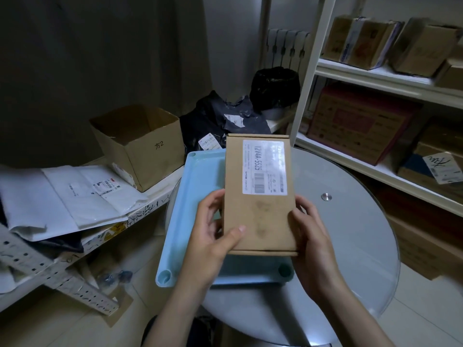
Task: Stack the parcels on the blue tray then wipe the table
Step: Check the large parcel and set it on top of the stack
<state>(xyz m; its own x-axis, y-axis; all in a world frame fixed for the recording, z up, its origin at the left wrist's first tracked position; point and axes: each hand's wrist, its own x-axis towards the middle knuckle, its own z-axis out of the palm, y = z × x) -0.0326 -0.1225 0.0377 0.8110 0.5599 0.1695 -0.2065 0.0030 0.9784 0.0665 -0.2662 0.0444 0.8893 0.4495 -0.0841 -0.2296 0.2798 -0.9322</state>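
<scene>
A head-worn camera looks down at two bare hands holding one brown cardboard parcel in the centre of the frame. The left hand grips the parcel's lower left edge, thumb curled over the top face and fingers wrapped underneath. The right hand clasps the lower right edge in the same way. The parcel is a flat, oblong box with a white shipping label on its upper half, printed side up and turned sideways to the viewer.

Directly beneath and behind the parcel lies the blue tray, a pale blue rectangle with raised rims and rolled corners. It rests on a round glass table that fills the centre and right of the frame. The part of the tray that shows is bare; the parcel hides much of its middle, so whether anything already sits there cannot be told. The parcel appears to be held above the tray, not yet set down.

Judging from this, the task looks to be at an early stage — this may be the first parcel on its way to the tray. More parcels seem to be waiting: white mailer bags at the left and dark mailer bags at upper centre, beside an open cardboard box. Wiping is not begun — no cloth is visible.
</scene>
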